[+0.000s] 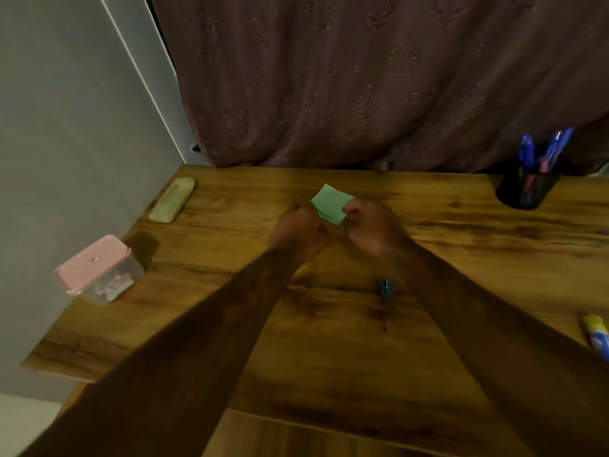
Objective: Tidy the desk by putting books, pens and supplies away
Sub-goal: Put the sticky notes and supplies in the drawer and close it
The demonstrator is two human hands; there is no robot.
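Head view: left hand point(296, 230) and right hand point(369, 225) both pinching green sticky-note pad point(331, 204) by near corners, held just above counter point(445, 232) centre, likely squaring pad for stowing. Pink-lidded box point(99, 268) at left, pen holder point(529, 186) at right rear.

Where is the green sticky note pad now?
In the head view, the green sticky note pad is held near the middle of the desk between the left hand and right hand, left of the black pen holder.
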